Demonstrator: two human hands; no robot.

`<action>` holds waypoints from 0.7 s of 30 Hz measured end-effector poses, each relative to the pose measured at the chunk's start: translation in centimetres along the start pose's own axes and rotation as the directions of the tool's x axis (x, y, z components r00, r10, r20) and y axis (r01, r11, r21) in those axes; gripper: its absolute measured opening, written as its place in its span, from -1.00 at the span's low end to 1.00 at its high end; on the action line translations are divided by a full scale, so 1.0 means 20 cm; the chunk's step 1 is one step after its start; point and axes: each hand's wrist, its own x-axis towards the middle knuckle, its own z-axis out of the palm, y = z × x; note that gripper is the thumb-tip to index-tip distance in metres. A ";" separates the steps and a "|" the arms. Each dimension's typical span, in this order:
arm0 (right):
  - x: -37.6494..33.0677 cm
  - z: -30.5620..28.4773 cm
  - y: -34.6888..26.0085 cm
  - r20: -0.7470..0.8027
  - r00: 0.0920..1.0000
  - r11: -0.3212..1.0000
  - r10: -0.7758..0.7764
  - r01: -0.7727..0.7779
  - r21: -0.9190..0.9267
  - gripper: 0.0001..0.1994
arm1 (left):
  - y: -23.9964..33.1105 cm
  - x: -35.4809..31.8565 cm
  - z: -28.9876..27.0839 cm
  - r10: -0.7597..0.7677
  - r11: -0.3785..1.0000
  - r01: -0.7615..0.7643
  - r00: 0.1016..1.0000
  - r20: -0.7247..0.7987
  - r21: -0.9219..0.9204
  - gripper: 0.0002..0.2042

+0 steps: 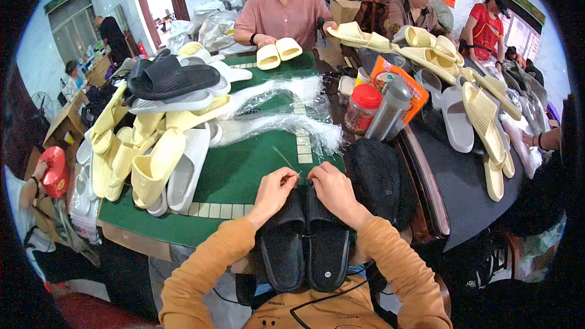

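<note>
On the green table [244,170] our left hand [275,187] and right hand [332,187] pinch a thin, hard-to-see strip [286,161] over paired black slippers [304,244].

The thin strip [286,161] between the left hand [274,190] and right hand [332,187] was too small to tell. Both hands hid the fronts of the black slippers [304,250]. Piled slippers covered the tabletop [244,170] on its left side.

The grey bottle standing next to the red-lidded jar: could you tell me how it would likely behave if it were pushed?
The grey bottle stands tall and narrow, so it probably tips easily. Its round body would likely roll once down. The red-lidded jar close beside it might catch it.
</note>
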 end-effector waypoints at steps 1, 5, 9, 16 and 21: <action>0.03 -0.02 -0.04 0.045 0.999 1.000 0.015 -0.015 -0.010 -0.93 | -0.01 0.00 0.00 -0.001 1.000 0.000 1.000 -0.010 -0.021 -0.84; 0.06 0.03 -0.01 0.048 0.999 0.996 -0.005 0.000 0.093 -0.90 | 0.03 0.01 0.00 -0.024 0.998 0.024 1.000 0.008 0.050 -0.82; 0.04 0.07 -0.04 0.069 0.995 0.977 0.072 -0.084 0.195 -0.88 | -0.03 -0.02 -0.01 0.022 0.997 -0.019 0.999 -0.035 0.074 -0.80; 0.01 0.12 0.01 0.035 0.989 0.958 0.146 -0.150 0.245 -0.87 | 0.00 -0.02 0.01 0.041 0.964 -0.042 0.999 0.009 0.263 -0.78; 0.00 0.12 0.00 0.066 0.977 0.938 0.203 -0.213 0.272 -0.88 | -0.01 -0.02 0.01 0.038 0.972 -0.036 0.999 -0.007 0.232 -0.79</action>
